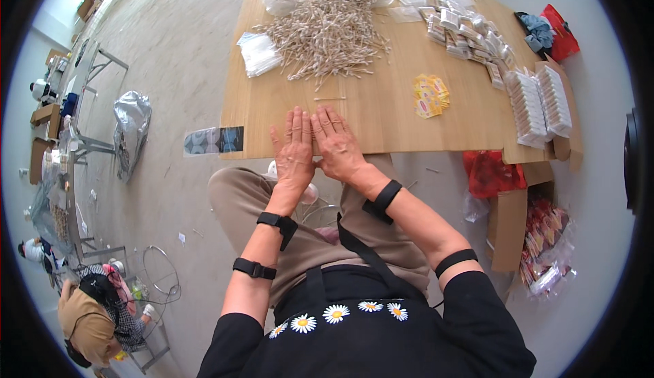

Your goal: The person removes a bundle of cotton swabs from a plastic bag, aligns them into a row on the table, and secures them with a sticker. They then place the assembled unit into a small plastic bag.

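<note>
My left hand (295,152) and my right hand (336,145) lie side by side, palms down, at the near edge of the wooden table (381,119). Their fingers are stretched out flat, and the two index fingers almost touch. Neither hand shows anything held; what might lie under the palms is hidden. A single cotton swab (330,98) lies crosswise just beyond my fingertips. Farther off spreads a large loose heap of cotton swabs (327,34). At its left edge rests a stack of clear plastic bags (259,54).
Yellow printed cards (430,96) lie to the right. Beyond them are a heap of small filled packs (470,34) and upright rows of packs (528,109) at the right edge. An open carton (507,231) stands below. A seated person (92,310) is at lower left.
</note>
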### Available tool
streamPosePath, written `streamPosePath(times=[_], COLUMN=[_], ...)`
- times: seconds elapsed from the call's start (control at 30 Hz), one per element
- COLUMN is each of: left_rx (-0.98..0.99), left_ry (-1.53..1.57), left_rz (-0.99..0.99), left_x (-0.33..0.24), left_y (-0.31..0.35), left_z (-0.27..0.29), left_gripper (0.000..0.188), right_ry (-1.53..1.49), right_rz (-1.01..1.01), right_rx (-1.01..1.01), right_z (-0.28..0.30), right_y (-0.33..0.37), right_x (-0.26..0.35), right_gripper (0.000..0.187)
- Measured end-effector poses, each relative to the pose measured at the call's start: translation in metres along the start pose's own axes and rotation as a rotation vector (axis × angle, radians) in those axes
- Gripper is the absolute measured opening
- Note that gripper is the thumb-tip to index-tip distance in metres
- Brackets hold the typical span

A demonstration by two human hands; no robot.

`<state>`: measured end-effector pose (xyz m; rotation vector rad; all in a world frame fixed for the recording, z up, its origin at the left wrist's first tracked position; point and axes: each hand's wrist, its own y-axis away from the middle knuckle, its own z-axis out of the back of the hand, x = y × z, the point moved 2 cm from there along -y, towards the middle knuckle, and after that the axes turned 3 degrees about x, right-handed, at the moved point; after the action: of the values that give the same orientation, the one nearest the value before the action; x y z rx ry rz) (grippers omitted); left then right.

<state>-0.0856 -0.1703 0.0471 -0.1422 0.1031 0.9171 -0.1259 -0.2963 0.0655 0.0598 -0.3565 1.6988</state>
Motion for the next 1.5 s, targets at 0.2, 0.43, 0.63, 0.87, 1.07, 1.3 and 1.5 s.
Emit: streamPosePath(times=[0.2, 0.43, 0.63, 0.87, 1.07, 1.3, 1.5], left_rx=[0.023, 0.080, 0.095, 0.099, 0.066, 0.075, 0.057], left_ry=[-0.052, 0.006, 0.017, 0.031, 0.032, 0.029, -0.006], left_rz=[0.000, 0.035, 0.043, 0.049, 0.026, 0.045, 0.033], left_x=[-0.005, -0.005, -0.009, -0.011, -0.010, -0.008, -0.004], left_y=[0.001, 0.003, -0.002, -0.002, 0.000, 0.001, 0.000], left_z=[0.010, 0.018, 0.019, 0.020, 0.018, 0.019, 0.011], left_gripper=[0.123, 0.122, 0.122, 0.125, 0.124, 0.124, 0.126], right_ry=[-0.298, -0.176, 0.144, -0.112, -0.113, -0.399, -0.588], right_rz=[-0.068, -0.312, -0.829, -0.957, -0.839, -0.707, -0.505], right_rx=[0.050, -0.240, -0.396, -0.294, -0.397, -0.332, 0.294], right_z=[0.023, 0.050, 0.075, 0.062, 0.059, 0.081, 0.075], right_y=[-0.025, -0.032, 0.048, 0.054, 0.052, 0.032, -0.003], right_x=[-0.041, -0.076, -0.174, -0.201, -0.203, -0.192, -0.115], right_gripper=[0.056, 0.033, 0.054, 0.052, 0.038, 0.021, 0.014])
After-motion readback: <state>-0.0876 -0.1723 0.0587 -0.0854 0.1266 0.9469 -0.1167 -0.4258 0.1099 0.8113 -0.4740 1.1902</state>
